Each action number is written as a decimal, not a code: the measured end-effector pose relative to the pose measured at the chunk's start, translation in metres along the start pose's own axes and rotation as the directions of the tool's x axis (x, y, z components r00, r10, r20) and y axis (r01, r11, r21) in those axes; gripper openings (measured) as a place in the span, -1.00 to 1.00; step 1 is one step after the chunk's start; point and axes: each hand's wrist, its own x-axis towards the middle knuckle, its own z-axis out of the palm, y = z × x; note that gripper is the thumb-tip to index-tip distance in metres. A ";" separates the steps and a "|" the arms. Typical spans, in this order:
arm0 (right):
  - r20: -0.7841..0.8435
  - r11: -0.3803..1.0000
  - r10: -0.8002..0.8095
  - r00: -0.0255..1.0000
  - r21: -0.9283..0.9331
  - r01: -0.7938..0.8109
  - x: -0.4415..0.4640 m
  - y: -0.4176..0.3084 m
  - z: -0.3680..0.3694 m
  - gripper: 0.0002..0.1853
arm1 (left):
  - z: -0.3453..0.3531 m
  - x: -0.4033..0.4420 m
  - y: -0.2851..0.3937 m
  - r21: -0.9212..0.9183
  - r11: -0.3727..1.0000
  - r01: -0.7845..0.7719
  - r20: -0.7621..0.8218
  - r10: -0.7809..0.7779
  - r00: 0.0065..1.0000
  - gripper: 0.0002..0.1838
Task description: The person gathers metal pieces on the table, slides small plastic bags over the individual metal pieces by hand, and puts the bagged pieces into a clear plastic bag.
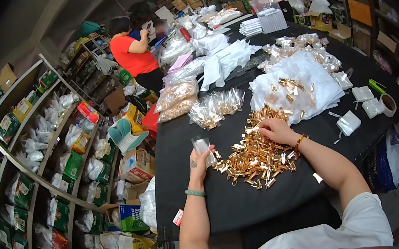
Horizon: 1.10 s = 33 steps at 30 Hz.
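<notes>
A small clear plastic bag is held upright in my left hand, the fingers closed around it; whether it is one bag or a thin stack I cannot tell. A heap of gold-coloured metal clips spreads over the black table just right of that hand. At the upper part of the heap, my right hand touches the clips with its fingers curled together and pointing down. Anything between those fingertips is hidden. Behind the heap, more loose clips lie on a white plastic sheet.
Filled bags of clips and bags of copper-coloured pieces stand beyond the heap. At the right are small bag stacks and a tape roll. Loaded shelves line the left. A person in red stands across the table.
</notes>
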 end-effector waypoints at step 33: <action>0.360 0.950 -0.207 0.910 -0.147 0.275 -0.084 -0.077 -0.106 -0.19 | -0.001 0.004 -0.008 -0.030 0.998 -0.061 0.013 0.062 0.998 -0.68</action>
